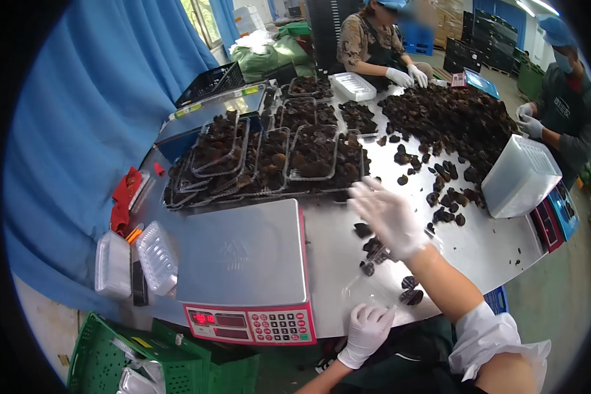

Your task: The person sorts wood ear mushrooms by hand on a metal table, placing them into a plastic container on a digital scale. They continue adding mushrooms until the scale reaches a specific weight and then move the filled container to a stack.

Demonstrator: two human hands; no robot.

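A scale (243, 259) is set on the near edge of the desk (496, 253), with filled trays (269, 157) stacked behind it, empty trays (154, 256) laid to its left, a clear tray (374, 292) placed on its right and loose fungus (450, 118) heaped farther back.

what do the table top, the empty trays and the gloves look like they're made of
Table top: likely stainless steel, a brushed grey surface with soft reflections.
Empty trays: thin clear plastic, glossy, ribbed and see-through.
Gloves: thin white rubbery film, latex or similar, wrinkled at the wrist; the exact kind is unclear.
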